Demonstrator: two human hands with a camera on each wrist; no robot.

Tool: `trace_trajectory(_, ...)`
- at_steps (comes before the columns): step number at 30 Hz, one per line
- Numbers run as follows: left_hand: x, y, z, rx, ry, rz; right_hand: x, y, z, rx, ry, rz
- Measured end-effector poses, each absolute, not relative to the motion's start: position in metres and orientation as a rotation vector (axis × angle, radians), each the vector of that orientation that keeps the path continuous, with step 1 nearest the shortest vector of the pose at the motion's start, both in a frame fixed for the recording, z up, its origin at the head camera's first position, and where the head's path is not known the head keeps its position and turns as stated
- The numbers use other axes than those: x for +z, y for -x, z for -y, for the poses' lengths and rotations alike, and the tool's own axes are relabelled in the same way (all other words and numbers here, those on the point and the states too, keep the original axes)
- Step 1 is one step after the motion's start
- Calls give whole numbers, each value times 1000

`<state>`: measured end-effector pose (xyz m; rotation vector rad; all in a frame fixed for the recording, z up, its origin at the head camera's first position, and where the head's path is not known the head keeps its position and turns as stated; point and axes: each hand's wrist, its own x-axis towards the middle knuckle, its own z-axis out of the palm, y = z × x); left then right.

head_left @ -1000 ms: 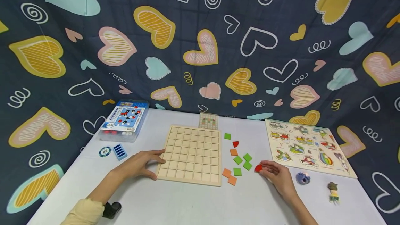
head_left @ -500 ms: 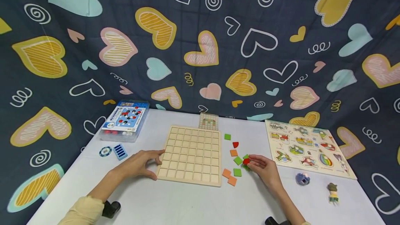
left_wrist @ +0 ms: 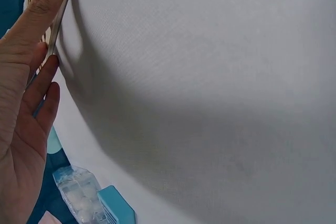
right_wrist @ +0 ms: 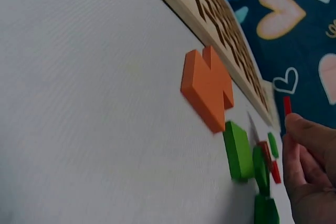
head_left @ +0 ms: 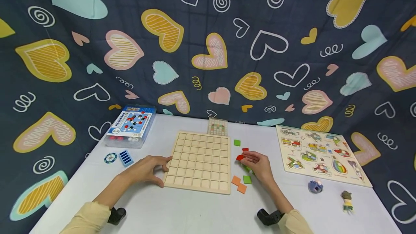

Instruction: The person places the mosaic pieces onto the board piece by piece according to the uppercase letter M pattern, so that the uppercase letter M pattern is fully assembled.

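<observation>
A square wooden grid board (head_left: 199, 162) lies in the middle of the white table. My left hand (head_left: 147, 170) rests at its left edge, thumb and fingers spread and touching the rim; the left wrist view shows these fingers against the board's side. My right hand (head_left: 260, 165) pinches a small red quarter-round tile (head_left: 239, 157) between thumb and fingertips, just right of the board. Under and around this hand lie loose tiles: a green square tile (head_left: 247, 179), orange square tiles (head_left: 241, 188), another red tile (head_left: 245, 149) and a green one (head_left: 237, 142). Some are partly hidden by the hand.
A small pattern card (head_left: 217, 126) sits behind the board. Back left stands a clear plastic box (head_left: 130, 125), with a round chip (head_left: 110, 157) and blue block (head_left: 125, 158) before it. Right are a picture puzzle (head_left: 320, 154) and two small figures (head_left: 315, 186).
My right hand has moved left and away from me with the red tile, over the green tiles toward the board. My left hand has stayed at the board's edge.
</observation>
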<state>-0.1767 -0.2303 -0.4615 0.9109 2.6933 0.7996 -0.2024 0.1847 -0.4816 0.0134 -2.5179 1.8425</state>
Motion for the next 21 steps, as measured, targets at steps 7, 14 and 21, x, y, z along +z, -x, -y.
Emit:
trace_trajectory(7, -460, 177, 230, 789, -929, -2706, -482, 217, -160, 1830, -42, 2505)
trace_trajectory(14, -458, 177, 228, 788, -925, -2701, -483, 227, -138, 1868, -117, 2473)
trace_trajectory(21, -461, 178, 230, 781, -938, -2710, -488, 233, -107, 1935, -279, 2401)
